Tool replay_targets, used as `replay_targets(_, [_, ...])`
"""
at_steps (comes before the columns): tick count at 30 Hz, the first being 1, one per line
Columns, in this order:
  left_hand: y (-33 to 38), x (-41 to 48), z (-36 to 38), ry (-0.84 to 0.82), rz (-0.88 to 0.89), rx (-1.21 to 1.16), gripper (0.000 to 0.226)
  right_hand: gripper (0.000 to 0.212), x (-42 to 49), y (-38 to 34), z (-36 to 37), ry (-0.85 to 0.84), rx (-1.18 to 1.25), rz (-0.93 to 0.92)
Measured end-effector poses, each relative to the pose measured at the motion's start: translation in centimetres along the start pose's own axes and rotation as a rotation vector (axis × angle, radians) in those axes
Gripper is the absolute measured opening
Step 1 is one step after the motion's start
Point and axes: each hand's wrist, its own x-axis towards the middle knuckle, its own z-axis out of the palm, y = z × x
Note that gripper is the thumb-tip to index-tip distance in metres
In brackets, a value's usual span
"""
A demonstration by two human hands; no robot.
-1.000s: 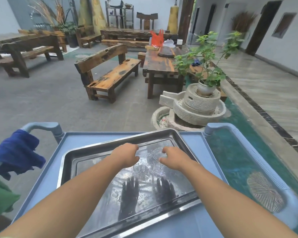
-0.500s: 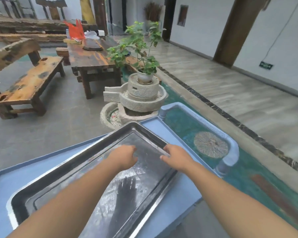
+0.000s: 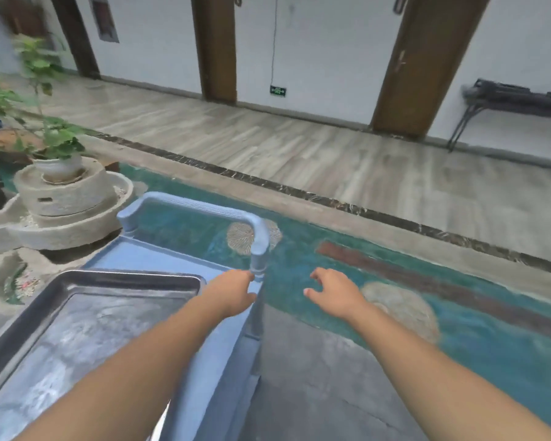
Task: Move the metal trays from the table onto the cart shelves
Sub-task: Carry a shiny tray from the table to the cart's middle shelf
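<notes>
On the far left a potted plant [image 3: 50,148] stands atop a stone mill [image 3: 61,198]; nearer me, the metal tray [image 3: 77,319] lies flat on the cart's [image 3: 159,259] blue top shelf, empty and wet-looking; my left hand [image 3: 233,294] hovers past the tray's right corner near the cart handle [image 3: 204,214], fingers loosely curled, holding nothing; my right hand [image 3: 334,294] hangs apart over the teal floor [image 3: 490,338], fingers spread, empty.

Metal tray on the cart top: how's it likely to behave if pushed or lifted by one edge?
The metal tray looks like rigid sheet metal, so probably stiff. Flat on the smooth blue cart top, it would likely slide rather than tip. Its shiny, wet-looking surface may be slippery; the raised rim should give grip.
</notes>
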Motion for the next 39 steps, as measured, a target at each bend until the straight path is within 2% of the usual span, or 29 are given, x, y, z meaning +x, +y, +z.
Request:
replay_targets(7, [19.1, 2.7, 2.9, -0.041, 0.315, 0.112, 0.051, 0.050, -12.1, 16.6, -5.3, 0.161, 0.119, 0.340])
replay_targets(12, [33.7, 0.9, 6.7, -0.099, 0.530, 0.157, 0.049, 0.059, -23.8, 27.0, -7.9, 0.267, 0.129, 0.554])
replay_targets(17, [48.1, -2.4, 11.3, -0.169, 0.816, 0.220, 0.051, 0.058, -37.2, 34.7, -8.8, 0.371, 0.148, 0.802])
replay_targets(20, [55.9, -5.1, 14.0, -0.194, 0.983, 0.262, 0.051, 0.052, -45.2, 37.8, -8.5, 0.434, 0.172, 0.963])
replay_targets(23, [62.6, -8.3, 16.8, -0.248, 1.133, 0.293, 0.050, 0.057, -52.6, 39.6, -7.5, 0.523, 0.234, 1.110])
replay_targets(28, [72.2, -13.8, 22.0, -0.335, 1.392, 0.338, 0.038, 0.054, -62.3, 41.1, -4.7, 0.609, 0.331, 1.365])
replay_targets(30, [75.7, -16.0, 24.1, -0.369, 1.475, 0.365, 0.035, 0.050, -65.2, 41.7, -3.8, 0.630, 0.352, 1.455])
replay_targets(34, [82.0, -19.6, 28.1, -0.422, 1.634, 0.374, 0.042, 0.060, -70.0, 43.8, -3.0, 0.685, 0.378, 1.627])
replay_targets(36, [84.9, -20.6, 29.9, -0.448, 1.707, 0.404, 0.039, 0.061, -71.7, 45.0, -2.9, 0.731, 0.403, 1.706])
replay_targets(39, [89.2, -22.0, 31.9, -0.495, 1.747, 0.431, 0.040, 0.061, -73.7, 46.4, -2.8, 0.767, 0.468, 1.801])
